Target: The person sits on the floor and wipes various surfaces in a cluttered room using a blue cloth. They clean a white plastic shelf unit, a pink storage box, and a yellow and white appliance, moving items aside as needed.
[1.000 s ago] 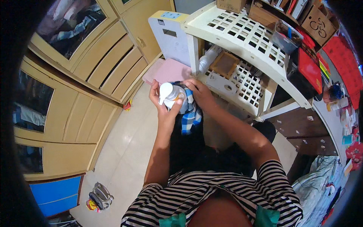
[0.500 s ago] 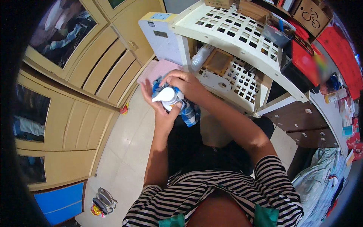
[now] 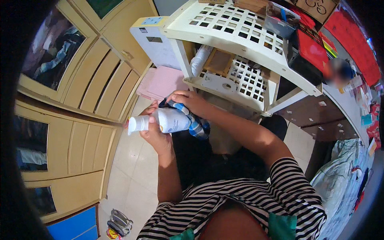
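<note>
A white pump bottle lies tilted on its side, its pump head pointing left. Around its neck end my left hand is closed, the thumb across the top. My right hand holds a blue, white and black checked cloth against the bottle's base end. Part of the cloth hangs down below the right hand. The right fingertips curl over the cloth, and the bottle's base is hidden beneath it.
Ahead stands a white lattice shelf rack holding a clear bin and a red-and-black box. A pink container sits beside it. Cream cupboards line the left. A bag lies on the tiled floor.
The bottle has tipped from pump toward me to lying sideways, showing its body. Both hands shifted with it, and the cloth now covers its base end.
</note>
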`<control>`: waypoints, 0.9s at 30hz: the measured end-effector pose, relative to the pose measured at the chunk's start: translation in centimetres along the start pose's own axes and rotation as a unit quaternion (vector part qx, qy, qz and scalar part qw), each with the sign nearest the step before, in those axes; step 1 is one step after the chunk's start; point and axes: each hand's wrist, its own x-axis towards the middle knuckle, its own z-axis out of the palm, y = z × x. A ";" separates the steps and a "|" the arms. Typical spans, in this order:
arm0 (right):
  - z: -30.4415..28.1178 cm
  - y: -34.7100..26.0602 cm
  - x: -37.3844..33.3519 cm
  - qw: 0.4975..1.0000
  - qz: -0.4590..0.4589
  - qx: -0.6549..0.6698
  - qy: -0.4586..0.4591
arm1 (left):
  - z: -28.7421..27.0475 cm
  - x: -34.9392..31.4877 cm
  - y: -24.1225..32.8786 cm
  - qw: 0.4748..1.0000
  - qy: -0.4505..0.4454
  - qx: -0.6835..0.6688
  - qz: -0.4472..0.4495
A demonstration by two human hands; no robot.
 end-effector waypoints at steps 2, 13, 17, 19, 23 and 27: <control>-0.7 1.9 -0.3 0.992 0.058 0.115 0.012 | 0.7 -0.4 0.6 0.998 -0.020 0.031 0.046; -2.7 -1.0 -7.9 0.902 0.300 0.305 0.054 | 4.1 -2.0 0.3 0.979 -0.079 0.088 0.164; -6.9 1.8 -12.2 0.947 0.257 0.183 0.057 | 5.4 -2.3 -0.3 0.996 -0.062 0.053 0.038; -8.7 2.3 -13.7 0.967 0.229 0.071 0.089 | 6.4 -2.9 -1.1 0.987 -0.104 0.124 0.024; -8.7 -0.2 -13.4 0.961 0.024 -0.231 0.150 | 7.9 -3.2 -4.2 0.968 -0.206 0.143 -0.008; -7.9 -1.6 -11.6 0.938 0.009 -0.313 0.148 | 10.0 -4.0 -6.8 0.948 -0.265 0.157 0.076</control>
